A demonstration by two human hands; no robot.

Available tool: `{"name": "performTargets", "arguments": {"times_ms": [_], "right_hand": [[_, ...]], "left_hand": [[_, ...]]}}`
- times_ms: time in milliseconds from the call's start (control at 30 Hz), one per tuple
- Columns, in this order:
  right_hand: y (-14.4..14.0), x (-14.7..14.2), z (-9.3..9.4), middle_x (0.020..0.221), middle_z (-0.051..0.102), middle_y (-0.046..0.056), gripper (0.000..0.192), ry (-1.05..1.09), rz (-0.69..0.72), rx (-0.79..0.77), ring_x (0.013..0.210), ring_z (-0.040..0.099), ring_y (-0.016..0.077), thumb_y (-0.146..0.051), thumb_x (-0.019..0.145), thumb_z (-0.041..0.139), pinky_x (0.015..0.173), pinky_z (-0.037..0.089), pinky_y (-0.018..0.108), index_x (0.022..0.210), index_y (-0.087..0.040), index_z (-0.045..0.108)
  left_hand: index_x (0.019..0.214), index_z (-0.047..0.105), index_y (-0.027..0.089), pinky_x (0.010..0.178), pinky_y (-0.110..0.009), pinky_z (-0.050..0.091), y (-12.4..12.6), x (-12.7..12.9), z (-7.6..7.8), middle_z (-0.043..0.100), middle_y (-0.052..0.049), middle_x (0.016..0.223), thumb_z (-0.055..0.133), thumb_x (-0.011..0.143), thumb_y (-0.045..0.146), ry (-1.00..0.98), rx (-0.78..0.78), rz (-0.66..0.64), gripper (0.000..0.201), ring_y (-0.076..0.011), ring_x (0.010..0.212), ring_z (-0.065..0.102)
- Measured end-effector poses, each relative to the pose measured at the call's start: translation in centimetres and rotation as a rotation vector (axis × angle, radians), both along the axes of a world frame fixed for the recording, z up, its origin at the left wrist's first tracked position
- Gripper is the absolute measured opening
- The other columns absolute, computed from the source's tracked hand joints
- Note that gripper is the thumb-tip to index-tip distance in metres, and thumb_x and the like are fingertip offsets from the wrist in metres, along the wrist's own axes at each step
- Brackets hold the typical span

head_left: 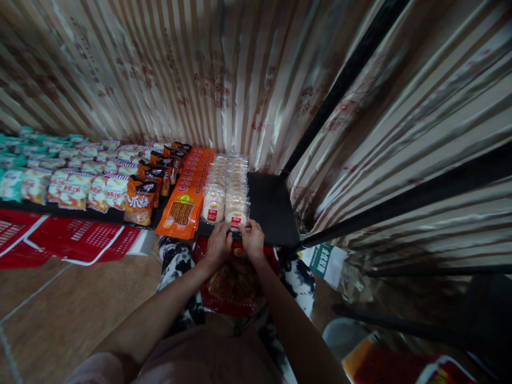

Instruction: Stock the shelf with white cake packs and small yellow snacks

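Observation:
Two columns of clear-wrapped round white rice crackers with red labels stand on a black shelf. At the front of the right column is a rice cracker packet. My left hand is closed at its lower left edge, and my right hand pinches its lower right edge. The fingertips partly cover the packet's bottom. Beside the left column lies a row of overlapping flat orange snack packs, the front one showing brown sticks.
Orange-black bags, white snack bags and green packs line the shelf leftward. Red baskets sit below; another red basket with packets is between my legs. A black post and striped curtain stand behind.

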State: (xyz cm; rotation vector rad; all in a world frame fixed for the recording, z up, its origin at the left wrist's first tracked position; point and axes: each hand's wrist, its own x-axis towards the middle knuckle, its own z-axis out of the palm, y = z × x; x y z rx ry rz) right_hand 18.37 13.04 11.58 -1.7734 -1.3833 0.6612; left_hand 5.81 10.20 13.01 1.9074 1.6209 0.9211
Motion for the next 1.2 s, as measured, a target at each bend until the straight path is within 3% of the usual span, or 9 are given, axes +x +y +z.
{"name": "performTargets", "arguments": {"times_ms": [367,667,1200], "right_hand": [[0.1,0.0,0.2,0.105,0.059,0.015,0.043,-0.053,0.004,0.054,0.059,0.057,0.0123,-0.037,0.079,0.053,0.070,0.052,0.031,0.112,-0.009,0.058],[0.4,-0.4,0.3,0.103,0.059,0.015,0.044,-0.022,0.010,0.058,0.060,0.058,0.0127,-0.032,0.079,0.054,0.069,0.052,0.029,0.114,-0.007,0.058],[-0.1,-0.8,0.7,0.106,0.054,0.014,0.050,0.024,-0.010,0.096,0.060,0.056,0.0113,-0.029,0.078,0.055,0.066,0.053,0.028,0.124,-0.009,0.050]], "left_hand": [[0.113,0.055,0.015,0.093,-0.035,0.047,0.7,0.4,-0.9,0.059,-0.009,0.105,0.043,0.084,0.013,0.043,0.031,-0.003,0.032,-0.0182,0.101,0.055],[0.114,0.053,0.015,0.094,-0.035,0.047,0.8,0.2,-1.8,0.058,-0.009,0.107,0.043,0.083,0.010,0.032,0.094,-0.039,0.033,-0.0179,0.103,0.054],[0.115,0.055,0.012,0.096,-0.037,0.047,0.6,0.0,-1.4,0.059,-0.011,0.109,0.040,0.082,0.008,0.078,0.138,-0.062,0.036,-0.0186,0.105,0.054]]}}
